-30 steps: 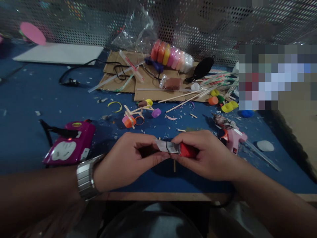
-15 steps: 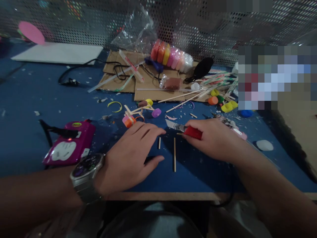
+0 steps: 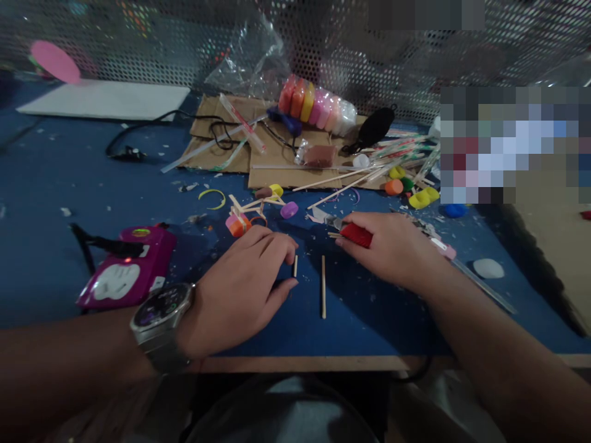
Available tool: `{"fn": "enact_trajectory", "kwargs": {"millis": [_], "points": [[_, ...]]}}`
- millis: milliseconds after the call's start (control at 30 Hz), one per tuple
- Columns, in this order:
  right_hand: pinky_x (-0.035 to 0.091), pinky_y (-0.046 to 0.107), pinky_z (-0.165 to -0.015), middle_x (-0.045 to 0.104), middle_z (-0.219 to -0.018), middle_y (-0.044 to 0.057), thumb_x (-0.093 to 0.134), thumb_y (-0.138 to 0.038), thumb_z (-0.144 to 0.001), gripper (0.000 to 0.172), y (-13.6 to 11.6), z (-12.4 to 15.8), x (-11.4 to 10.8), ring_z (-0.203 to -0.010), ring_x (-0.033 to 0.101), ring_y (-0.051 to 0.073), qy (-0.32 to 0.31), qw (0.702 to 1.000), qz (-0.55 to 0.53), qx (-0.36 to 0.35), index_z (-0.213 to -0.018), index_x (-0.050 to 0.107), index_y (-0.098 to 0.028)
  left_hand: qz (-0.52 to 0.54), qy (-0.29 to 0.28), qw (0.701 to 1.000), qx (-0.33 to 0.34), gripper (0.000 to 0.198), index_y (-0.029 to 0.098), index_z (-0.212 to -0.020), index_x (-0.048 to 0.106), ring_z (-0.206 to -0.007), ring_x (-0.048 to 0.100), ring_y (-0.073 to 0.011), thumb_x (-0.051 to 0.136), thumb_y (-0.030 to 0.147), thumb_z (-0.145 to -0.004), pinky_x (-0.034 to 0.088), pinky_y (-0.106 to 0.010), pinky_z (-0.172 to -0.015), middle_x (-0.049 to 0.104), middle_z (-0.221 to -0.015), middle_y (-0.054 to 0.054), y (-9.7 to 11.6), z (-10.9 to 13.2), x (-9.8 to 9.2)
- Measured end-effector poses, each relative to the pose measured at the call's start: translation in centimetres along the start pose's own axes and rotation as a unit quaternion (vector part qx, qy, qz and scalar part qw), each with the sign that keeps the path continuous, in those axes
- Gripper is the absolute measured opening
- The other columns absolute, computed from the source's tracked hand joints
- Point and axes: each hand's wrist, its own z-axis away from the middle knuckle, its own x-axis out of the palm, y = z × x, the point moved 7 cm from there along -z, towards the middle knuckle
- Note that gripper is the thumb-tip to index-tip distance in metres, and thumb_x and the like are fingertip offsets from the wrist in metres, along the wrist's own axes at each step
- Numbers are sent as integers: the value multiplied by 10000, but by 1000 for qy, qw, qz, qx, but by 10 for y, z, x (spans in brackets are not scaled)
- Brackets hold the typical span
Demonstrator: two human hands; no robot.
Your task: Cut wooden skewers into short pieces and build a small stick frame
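**Utility knife (image 3: 357,234) in the right hand (image 3: 392,247)**

The right hand is clamped round the knife's red handle, blade directed leftward. The left hand (image 3: 240,288) has thumb and fingers parted about a short wooden stick (image 3: 295,266); whether they touch it cannot be told. A longer wooden stick (image 3: 324,288) lies between the hands on the blue tabletop (image 3: 369,326).

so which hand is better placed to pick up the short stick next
Probably the left hand: it is open right beside the short stick and seems to hold nothing. The right hand is farther from that stick and grips the red-handled cutter.
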Motion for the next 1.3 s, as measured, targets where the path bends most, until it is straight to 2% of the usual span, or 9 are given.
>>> {"fn": "enact_trajectory", "kwargs": {"millis": [167,433,600,800,967,1100,1200,1300], "points": [[332,335,-689,636,-830,47,627,-397,-1007,308,-3,-6,2,-741,563,214,2,999,-17,-42,-769,509,-243,0,-8,1000,-7,115,214,-1079,529,-1160,582,-331,618,189,-1011,531,-537,-970,678,-1223,-121,0,-1,0],[420,351,-789,689,-917,67,661,-359,-1002,190,-17,-6,8,-867,642,247,-42,994,-65,-76,-873,644,-221,-3,-16,1000,-10,69,212,-1061,551,-1117,588,-314,594,173,-1023,532,-531,-966,679,-1163,-106,1,-3,1],[420,374,-797,686,-963,89,621,-353,-1021,191,-17,-4,9,-903,641,273,-57,997,-17,-46,-905,669,-209,-3,-16,1000,-1,119,199,-1076,569,-1123,580,-324,657,266,-1031,519,-545,-994,671,-1162,-106,1,-4,3],[418,383,-784,671,-980,108,587,-303,-1011,155,-17,-2,11,-896,626,279,-71,997,2,-38,-906,629,-197,-5,-9,1000,8,98,196,-1107,589,-1095,585,-309,644,241,-1041,520,-533,-984,666,-1132,-87,1,-5,4],[419,330,-762,678,-912,53,636,-340,-1029,166,-42,4,8,-828,614,216,-60,985,-131,-92,-925,633,-210,-49,6,999,1,126,193,-1092,586,-1061,600,-308,661,225,-995,540,-503,-934,664,-1092,-98,0,-4,3],[409,320,-749,688,-911,41,675,-181,-938,64,-56,10,13,-814,616,197,-89,978,-169,-77,-884,647,-201,-104,11,993,45,48,197,-948,604,-995,610,-309,644,203,-973,530,-476,-869,665,-952,-90,8,-1,-1],[418,329,-762,701,-913,42,681,-146,-901,56,-57,11,17,-836,631,208,-104,978,-168,-58,-881,678,-199,-133,10,987,86,194,217,-833,593,-910,592,-291,607,232,-1026,487,-456,-817,653,-820,-56,15,2,-4],[427,334,-768,703,-912,43,689,-148,-897,56,-55,11,17,-842,637,211,-100,978,-173,-53,-874,688,-198,-149,20,983,104,228,217,-809,599,-842,567,-279,614,240,-1036,443,-437,-763,638,-771,-46,18,3,-6]]}}
